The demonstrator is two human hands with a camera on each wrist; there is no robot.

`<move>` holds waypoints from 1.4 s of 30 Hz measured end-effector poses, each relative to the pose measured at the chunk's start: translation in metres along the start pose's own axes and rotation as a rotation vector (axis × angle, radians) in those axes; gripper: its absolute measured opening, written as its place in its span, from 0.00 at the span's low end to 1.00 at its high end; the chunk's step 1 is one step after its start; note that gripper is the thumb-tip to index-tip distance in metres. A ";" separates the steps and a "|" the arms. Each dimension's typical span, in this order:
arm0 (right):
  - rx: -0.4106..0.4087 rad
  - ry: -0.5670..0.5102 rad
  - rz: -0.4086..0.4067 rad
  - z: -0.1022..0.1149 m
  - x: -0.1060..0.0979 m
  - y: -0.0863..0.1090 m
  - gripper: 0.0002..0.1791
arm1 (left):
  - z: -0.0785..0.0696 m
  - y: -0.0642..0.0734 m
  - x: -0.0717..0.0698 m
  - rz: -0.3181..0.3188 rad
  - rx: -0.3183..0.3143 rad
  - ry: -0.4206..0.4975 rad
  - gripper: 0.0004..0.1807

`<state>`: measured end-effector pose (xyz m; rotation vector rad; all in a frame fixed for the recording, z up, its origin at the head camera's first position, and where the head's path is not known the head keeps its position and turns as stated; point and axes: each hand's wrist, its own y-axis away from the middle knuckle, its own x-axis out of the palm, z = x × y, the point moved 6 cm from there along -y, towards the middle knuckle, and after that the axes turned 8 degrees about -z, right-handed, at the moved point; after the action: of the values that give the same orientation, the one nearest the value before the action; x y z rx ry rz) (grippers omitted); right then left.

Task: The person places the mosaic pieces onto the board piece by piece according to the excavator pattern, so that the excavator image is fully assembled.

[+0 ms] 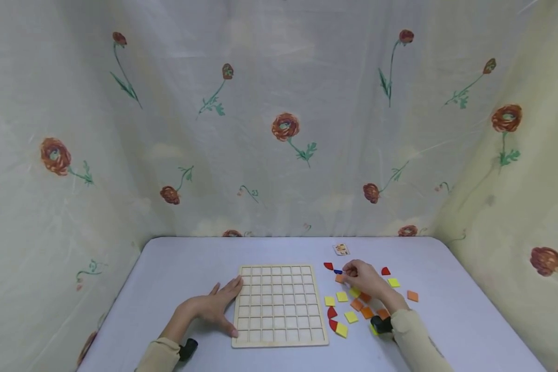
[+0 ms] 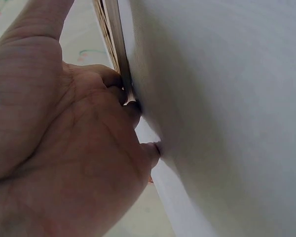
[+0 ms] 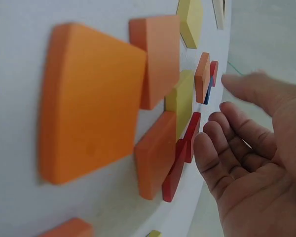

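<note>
My left hand (image 1: 210,310) is spread along the left edge of a wooden grid board (image 1: 280,299), fingertips near its upper corner and thumb at the lower one. In the left wrist view, that hand's (image 2: 84,143) fingers touch the board's side and the white tabletop. My right hand (image 1: 366,279) hovers beside an orange square tile (image 1: 339,278) and a blue piece (image 1: 337,272). Nothing shows between its thumb and loosely bent fingers in the right wrist view, where the right hand (image 3: 251,163) stands apart from the orange tile (image 3: 202,78).
Several yellow tiles (image 1: 329,301), orange tiles (image 1: 412,296) and red quarter-round pieces (image 1: 332,312) lie scattered right of the board, some under the right forearm. A small picture card (image 1: 341,249) lies near the table's far edge. Flowered cloth (image 1: 279,181) hangs around the table.
</note>
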<state>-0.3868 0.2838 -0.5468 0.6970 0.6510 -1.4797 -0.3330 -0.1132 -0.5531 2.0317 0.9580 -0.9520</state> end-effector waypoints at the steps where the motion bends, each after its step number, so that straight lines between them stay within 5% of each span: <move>1: -0.008 0.009 -0.004 0.001 0.000 -0.002 0.13 | 0.000 0.000 0.000 0.001 0.001 0.003 0.72; 17: 0.008 0.069 0.010 0.012 0.014 -0.023 0.07 | 0.001 -0.001 0.000 0.012 0.031 -0.027 0.72; 28: -0.050 0.120 0.156 0.024 0.012 -0.016 0.08 | 0.003 -0.001 0.000 0.006 0.024 -0.025 0.71; 42: 0.028 0.099 0.058 0.018 0.016 -0.015 0.13 | -0.003 0.005 -0.003 0.012 0.042 -0.016 0.70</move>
<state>-0.4027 0.2603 -0.5475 0.8085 0.6804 -1.4098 -0.3295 -0.1142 -0.5479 2.0594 0.9240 -0.9878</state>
